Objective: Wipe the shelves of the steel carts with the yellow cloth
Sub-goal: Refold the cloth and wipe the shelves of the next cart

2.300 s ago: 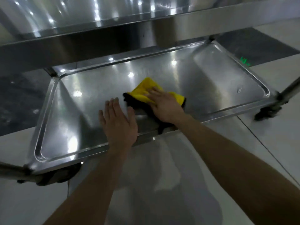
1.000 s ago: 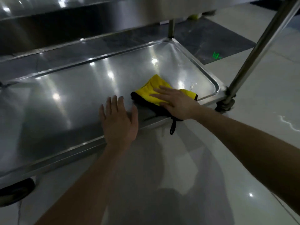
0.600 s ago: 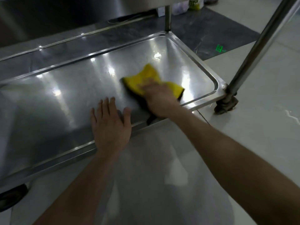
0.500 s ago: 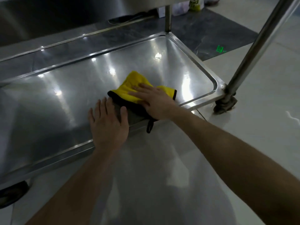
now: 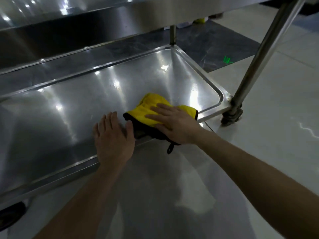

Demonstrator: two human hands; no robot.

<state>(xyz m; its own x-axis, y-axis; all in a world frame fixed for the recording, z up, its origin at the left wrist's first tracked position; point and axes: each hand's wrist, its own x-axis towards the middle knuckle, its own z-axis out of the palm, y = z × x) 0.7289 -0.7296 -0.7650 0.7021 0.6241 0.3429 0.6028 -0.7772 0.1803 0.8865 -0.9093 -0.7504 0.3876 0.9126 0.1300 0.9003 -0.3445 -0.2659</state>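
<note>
The steel cart's bottom shelf [image 5: 72, 107] fills the left and middle of the head view, a shallow tray with a raised rim. The yellow cloth [image 5: 148, 105], black on its underside with a small black loop hanging over the front rim, lies near the shelf's front right corner. My right hand [image 5: 172, 123] presses flat on the cloth with straight, spread fingers. My left hand [image 5: 113, 137] rests flat on the shelf's front edge just left of the cloth, fingers straight, holding nothing.
The cart's upper shelf [image 5: 120, 12] overhangs the back of the view. A steel leg [image 5: 265, 49] rises at the right from a caster [image 5: 231, 116]. Another wheel [image 5: 10, 214] shows at lower left. Pale tiled floor [image 5: 276, 135] lies right and below; a dark mat [image 5: 212, 49] behind.
My right hand has slid the cloth back to the right along the front of the shelf, after a sweep to the left. My left hand stays flat on the front edge.
</note>
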